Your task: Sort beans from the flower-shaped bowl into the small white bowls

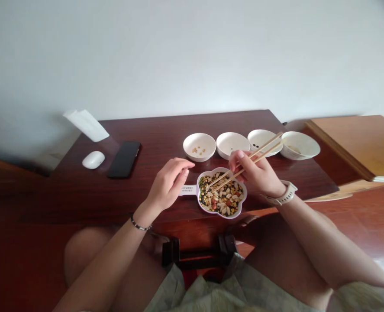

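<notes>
A flower-shaped dish (241, 209) full of mixed beans sits at the near edge of a dark wooden table (159, 130). My right hand (255, 175) grips a pair of wooden chopsticks (243, 162), with their tips down among the beans. My left hand (169, 183) rests beside the dish, its fingers curled around the dish's labelled handle (188, 190). Behind the dish stand several white bowls in a row; the leftmost bowl (199, 146) holds a few pale beans.
A black phone (124, 159), a white mouse (93, 160) and a white paper packet (86, 125) lie at the table's left. A lighter wooden board (360, 143) sits to the right. My knees are below the table edge.
</notes>
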A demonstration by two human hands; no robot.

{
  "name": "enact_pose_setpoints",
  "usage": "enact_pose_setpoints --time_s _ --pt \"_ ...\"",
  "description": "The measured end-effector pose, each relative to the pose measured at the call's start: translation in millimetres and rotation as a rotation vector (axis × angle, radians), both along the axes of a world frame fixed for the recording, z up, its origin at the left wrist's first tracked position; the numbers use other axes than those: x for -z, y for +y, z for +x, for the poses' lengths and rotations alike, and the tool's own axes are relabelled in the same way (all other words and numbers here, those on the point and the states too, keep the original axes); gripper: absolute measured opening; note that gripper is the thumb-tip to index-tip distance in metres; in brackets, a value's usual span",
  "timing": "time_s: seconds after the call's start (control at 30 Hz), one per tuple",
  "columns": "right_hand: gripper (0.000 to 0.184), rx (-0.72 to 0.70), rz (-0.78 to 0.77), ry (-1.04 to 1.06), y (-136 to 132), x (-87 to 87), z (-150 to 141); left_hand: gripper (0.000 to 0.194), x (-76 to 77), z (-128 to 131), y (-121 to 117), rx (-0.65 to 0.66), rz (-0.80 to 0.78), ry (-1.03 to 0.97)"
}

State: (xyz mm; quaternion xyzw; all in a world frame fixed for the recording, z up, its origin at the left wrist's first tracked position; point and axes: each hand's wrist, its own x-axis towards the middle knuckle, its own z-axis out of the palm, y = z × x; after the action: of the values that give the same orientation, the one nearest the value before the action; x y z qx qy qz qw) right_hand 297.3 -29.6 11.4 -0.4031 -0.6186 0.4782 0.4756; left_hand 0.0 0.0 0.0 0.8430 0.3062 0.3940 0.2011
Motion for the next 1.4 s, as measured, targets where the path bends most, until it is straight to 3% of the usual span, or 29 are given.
enact_pose_setpoints --time_s 0.13,0.27,0.6,1.13,1.4 --pt "0.053 0.005 -0.038 -0.011 -3.6 14.8 0.5 0.029 8.9 -0.2 -2.2 0.057 -0.182 0.132" --pt "0.052 0.014 -0.04 -0.002 -5.3 19.5 0.0 0.03 11.2 0.1 -8.1 0.069 -0.255 0.214" --pt "0.053 0.049 -0.017 -0.035 -8.2 15.2 -8.6 0.042 16.0 3.4 -10.0 0.032 -0.293 0.272" --pt "0.055 0.137 -0.102 0.171 -2.9 12.5 5.1 0.048 16.9 2.1 -10.1 0.009 -0.34 0.303" --pt "0.057 0.275 -0.016 0.204 2.9 5.4 14.3 0.05 20.2 2.7 -9.7 -0.01 -0.308 0.304"
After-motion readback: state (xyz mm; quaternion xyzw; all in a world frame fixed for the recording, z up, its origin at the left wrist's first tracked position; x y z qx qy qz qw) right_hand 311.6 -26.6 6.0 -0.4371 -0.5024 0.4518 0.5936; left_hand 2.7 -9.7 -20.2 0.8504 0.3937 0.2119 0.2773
